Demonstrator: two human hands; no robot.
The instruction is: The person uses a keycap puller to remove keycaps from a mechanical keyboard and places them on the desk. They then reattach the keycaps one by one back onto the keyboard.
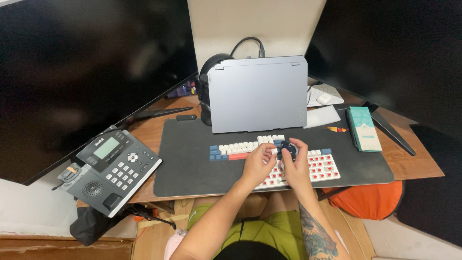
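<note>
Head view — keyboard (317, 166) on a dark desk mat (192, 163), many keycaps off, red switches bare at 3 o'clock. Left hand (258, 163) pinches a white keycap (267, 150) over the middle rows. Right hand (294, 163) grips a dark round tool (288, 150). Closed laptop (257, 94) at 12 — desk phone (113, 166) at 9, teal box (364, 128) at 2.

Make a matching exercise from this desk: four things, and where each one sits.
Things:
1. desk phone
2. closed laptop
3. teal box
4. keyboard

Places:
A. far right of the dark mat
B. under both hands
C. desk's left corner, off the mat
D. standing behind the keyboard

Pairs: 1-C, 2-D, 3-A, 4-B
</note>
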